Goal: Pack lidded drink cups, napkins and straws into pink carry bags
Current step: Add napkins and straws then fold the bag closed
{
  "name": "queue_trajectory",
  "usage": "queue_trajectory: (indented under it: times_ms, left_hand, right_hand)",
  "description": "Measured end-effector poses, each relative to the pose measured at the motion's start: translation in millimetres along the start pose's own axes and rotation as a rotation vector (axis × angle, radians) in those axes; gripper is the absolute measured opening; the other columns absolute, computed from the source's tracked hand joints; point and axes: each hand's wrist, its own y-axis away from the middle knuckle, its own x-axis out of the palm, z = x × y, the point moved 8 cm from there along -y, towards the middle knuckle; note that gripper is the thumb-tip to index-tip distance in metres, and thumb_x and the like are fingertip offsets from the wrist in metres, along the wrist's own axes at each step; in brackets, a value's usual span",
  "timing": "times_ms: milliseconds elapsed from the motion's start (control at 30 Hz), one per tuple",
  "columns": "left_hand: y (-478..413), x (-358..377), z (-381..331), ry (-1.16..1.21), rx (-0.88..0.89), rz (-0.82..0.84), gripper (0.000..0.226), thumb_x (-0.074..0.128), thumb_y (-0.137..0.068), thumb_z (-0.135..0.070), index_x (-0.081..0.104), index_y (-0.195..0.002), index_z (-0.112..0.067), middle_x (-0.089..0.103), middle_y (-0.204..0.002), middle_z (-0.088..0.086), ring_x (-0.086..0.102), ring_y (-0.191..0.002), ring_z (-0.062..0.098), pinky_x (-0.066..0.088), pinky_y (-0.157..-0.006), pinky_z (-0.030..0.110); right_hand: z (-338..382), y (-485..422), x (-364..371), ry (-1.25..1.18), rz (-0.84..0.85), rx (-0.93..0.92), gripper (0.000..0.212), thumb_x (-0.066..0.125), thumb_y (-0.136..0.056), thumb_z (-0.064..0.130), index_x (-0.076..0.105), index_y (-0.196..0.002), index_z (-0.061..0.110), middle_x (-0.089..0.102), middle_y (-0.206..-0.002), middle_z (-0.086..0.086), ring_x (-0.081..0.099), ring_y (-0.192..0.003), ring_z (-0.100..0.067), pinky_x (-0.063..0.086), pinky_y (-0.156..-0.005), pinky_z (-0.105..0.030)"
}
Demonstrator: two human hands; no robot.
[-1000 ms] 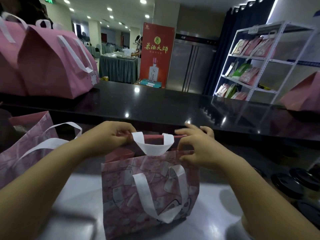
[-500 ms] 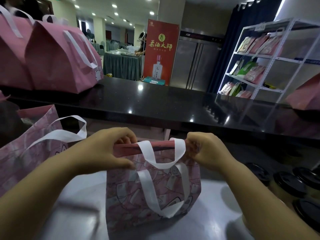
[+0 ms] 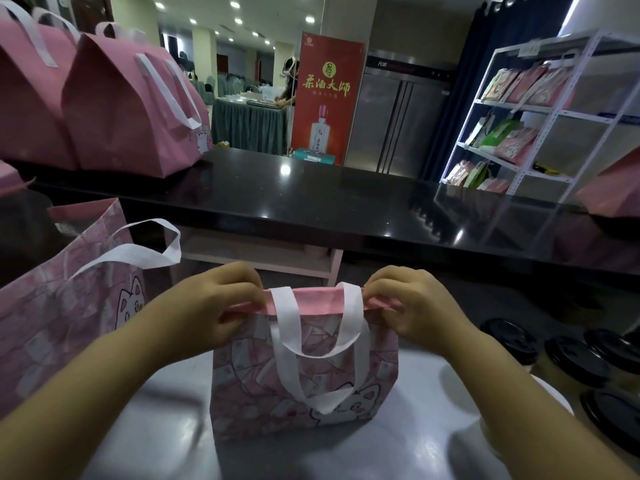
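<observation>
Pink carry bag [image 3: 249, 375] printed with a cartoon cat stands upright on a pale worktop [image 3: 398, 455] directly in front of the person, its top edge turned over into a plain pink fold [image 3: 313, 301]. The left hand [image 3: 214, 306] pinches the left end of the fold, fingers curled over it. The right hand [image 3: 412, 303] pinches the right end in the same way. White loop handles [image 3: 287, 344] hang down the bag's near face between the two hands. What the bag holds is hidden by the fold. A second cat-print bag [image 3: 52, 327] stands open at the left, just beside the left forearm, with one white handle arching above its mouth. Four black-lidded drink cups [image 3: 575, 355] cluster at the right edge of the worktop, apart from the bag. Behind the worktop runs a glossy black counter [image 3: 311, 195]. On its left end sit two closed pink bags [image 3: 131, 109] side by side, and another pink bag [image 3: 613, 188] sits at its far right. Beyond the counter stand a red banner [image 3: 327, 95], a steel refrigerator [image 3: 398, 116] and a white shelf rack [image 3: 554, 112] stocked with bags.
</observation>
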Motion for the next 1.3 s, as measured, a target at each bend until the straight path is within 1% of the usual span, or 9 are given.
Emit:
queue_trajectory:
  times_ms: [133,400,567,667,767,900,1067,1200,1300]
  left_hand:
    - [2,1,-6,-0.058,-0.026,-0.004,0.017,0.063,-0.077,-0.023,0.070,-0.091,-0.016,0.060,-0.095,-0.004,0.059,-0.078,0.010,0.055,-0.063,0.025]
    - [-28,17,-2,-0.205,-0.232,-0.035,0.032,0.062,-0.078,-0.037,0.057,-0.108,-0.027,0.057,-0.097,-0.006,0.053,-0.084,0.020,0.042,-0.064,0.030]
    - [-40,32,2,-0.227,-0.275,0.027,0.024,0.054,-0.080,-0.037,0.056,-0.104,-0.030,0.056,-0.096,-0.009,0.045,-0.080,0.016,0.035,-0.060,0.028]
    - [-39,32,7,-0.196,-0.290,0.050,0.018,0.057,-0.080,-0.032,0.059,-0.096,-0.027,0.054,-0.090,-0.009,0.045,-0.078,0.014,0.037,-0.059,0.027]
    - [-35,29,13,-0.127,-0.311,0.070,0.017,0.060,-0.079,-0.025,0.063,-0.096,-0.022,0.056,-0.088,-0.008,0.051,-0.082,0.015,0.045,-0.064,0.031]
    - [-25,25,19,-0.059,-0.329,0.103,0.022,0.065,-0.081,-0.032,0.064,-0.101,-0.023,0.058,-0.097,-0.009,0.054,-0.089,0.013,0.048,-0.076,0.032]
    - [-14,13,25,-0.071,-0.363,0.076,0.018,0.064,-0.083,-0.026,0.067,-0.098,-0.019,0.058,-0.090,-0.006,0.054,-0.082,0.015,0.043,-0.071,0.026]
    - [-7,8,23,0.000,-0.335,0.060,0.018,0.061,-0.083,-0.009,0.070,-0.096,-0.018,0.060,-0.088,-0.011,0.053,-0.079,0.007,0.037,-0.071,0.014]
    - [-2,3,25,-0.005,-0.366,0.013,0.009,0.066,-0.081,-0.016,0.070,-0.088,-0.020,0.063,-0.085,-0.009,0.056,-0.078,0.009,0.040,-0.070,0.018]
  right_hand:
    - [3,5,2,0.025,0.030,0.020,0.013,0.067,-0.079,0.030,0.074,-0.086,0.023,0.066,-0.094,0.008,0.059,-0.079,-0.011,0.045,-0.069,-0.029]
    - [13,-23,14,0.036,-0.003,0.155,0.027,0.067,-0.080,0.040,0.062,-0.103,0.027,0.061,-0.089,0.009,0.055,-0.076,-0.011,0.050,-0.072,-0.036]
    - [18,-37,27,0.088,0.094,0.171,0.025,0.058,-0.082,0.047,0.065,-0.101,0.033,0.047,-0.087,0.011,0.044,-0.078,-0.012,0.037,-0.066,-0.030]
    - [17,-39,29,0.105,0.121,0.188,0.023,0.061,-0.083,0.042,0.064,-0.101,0.028,0.047,-0.088,0.009,0.044,-0.078,-0.015,0.033,-0.064,-0.028]
    - [15,-35,27,0.048,0.150,0.205,0.024,0.068,-0.081,0.034,0.064,-0.102,0.022,0.055,-0.094,0.006,0.051,-0.082,-0.018,0.042,-0.067,-0.031]
    - [2,-25,18,0.047,0.186,0.266,0.027,0.067,-0.080,0.046,0.063,-0.095,0.025,0.053,-0.089,0.010,0.051,-0.080,-0.012,0.042,-0.067,-0.029]
    - [-13,-8,13,0.037,0.253,0.345,0.007,0.062,-0.087,0.032,0.061,-0.094,0.031,0.059,-0.093,0.012,0.058,-0.087,-0.012,0.051,-0.073,-0.030]
    - [-20,4,14,-0.190,0.253,0.420,0.017,0.062,-0.087,0.015,0.063,-0.088,0.032,0.064,-0.088,0.013,0.061,-0.083,-0.008,0.056,-0.075,-0.034]
    - [-22,9,15,-0.225,0.219,0.425,0.012,0.063,-0.087,0.020,0.063,-0.086,0.032,0.064,-0.086,0.013,0.061,-0.082,-0.006,0.055,-0.076,-0.034]
